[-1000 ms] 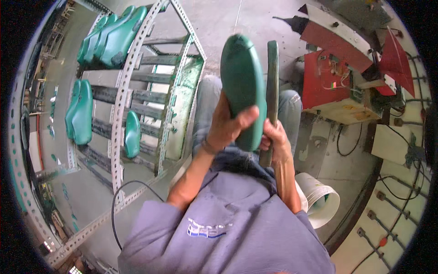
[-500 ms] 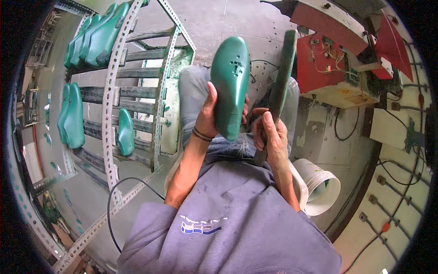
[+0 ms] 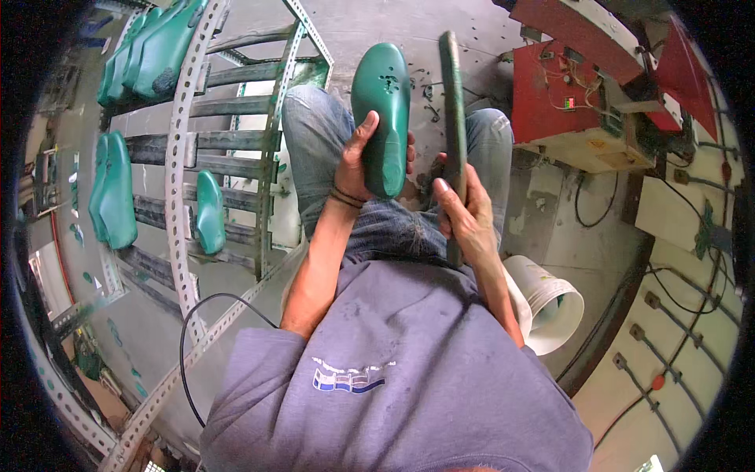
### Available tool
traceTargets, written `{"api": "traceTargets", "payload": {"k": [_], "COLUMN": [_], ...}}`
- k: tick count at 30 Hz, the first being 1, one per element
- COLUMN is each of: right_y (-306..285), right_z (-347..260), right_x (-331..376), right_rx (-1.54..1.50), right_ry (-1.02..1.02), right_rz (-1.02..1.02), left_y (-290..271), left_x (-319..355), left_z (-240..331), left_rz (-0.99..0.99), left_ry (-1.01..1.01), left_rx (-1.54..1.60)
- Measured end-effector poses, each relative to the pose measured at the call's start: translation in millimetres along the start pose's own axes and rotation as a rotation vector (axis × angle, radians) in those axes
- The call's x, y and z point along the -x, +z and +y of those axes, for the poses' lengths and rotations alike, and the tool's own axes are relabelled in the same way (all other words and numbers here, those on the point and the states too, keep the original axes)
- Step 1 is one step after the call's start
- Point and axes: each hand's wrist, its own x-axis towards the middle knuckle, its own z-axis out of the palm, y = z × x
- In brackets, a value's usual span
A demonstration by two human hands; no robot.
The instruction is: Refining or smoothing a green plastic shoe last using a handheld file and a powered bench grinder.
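Observation:
My left hand (image 3: pixel 355 165) is wrapped round the narrow end of a green shoe last (image 3: pixel 381 118). Its thumb lies on the near side, and fingertips show at the far side. The last points away from me above my lap, with a cluster of small dark holes in its broad end. Just to the right, my right hand (image 3: pixel 468 211) grips a long, flat, dark bar (image 3: pixel 453 102) with green dust on it, which looks like a file. The bar stands nearly parallel to the last, with a gap between them. Its lower end is partly hidden by my hand.
At left stands a perforated metal rack (image 3: pixel 179 134) with dark slats, carrying several green lasts (image 3: pixel 114 189). A red machine (image 3: pixel 550 102) with exposed wires is at upper right. A white bucket (image 3: pixel 550 311) lies tipped near my right forearm. A black cable (image 3: pixel 185 354) loops at left.
The bar has swung left from a slant to nearly upright, closer to the last. The last has shifted slightly left and tilted. My head view has shifted a little; both grips are kept.

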Motion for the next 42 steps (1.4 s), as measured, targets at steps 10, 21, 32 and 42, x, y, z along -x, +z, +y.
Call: {"api": "traceTargets", "payload": {"k": [10, 21, 32, 42], "right_y": [23, 18, 21, -23], "right_z": [18, -53, -69, 37], "right_x": [-49, -109, -132, -170], "right_rx": [0.437, -0.129, -0.404, -0.55], "right_ry": [-0.379, -0.169, -0.099, 0.188], "right_rz": [0.223, -0.034, -0.005, 0.256], "left_y": [-32, -61, -66, -43], "left_x": [3, -25, -28, -24], "left_z": [-23, -40, -41, -35], "left_rz": [-0.027, 0.0, 0.039, 0.088], "left_ry": [0.027, -0.089, -0.126, -0.099], "left_rx": [-0.095, -0.095, 0.017, -0.102]}}
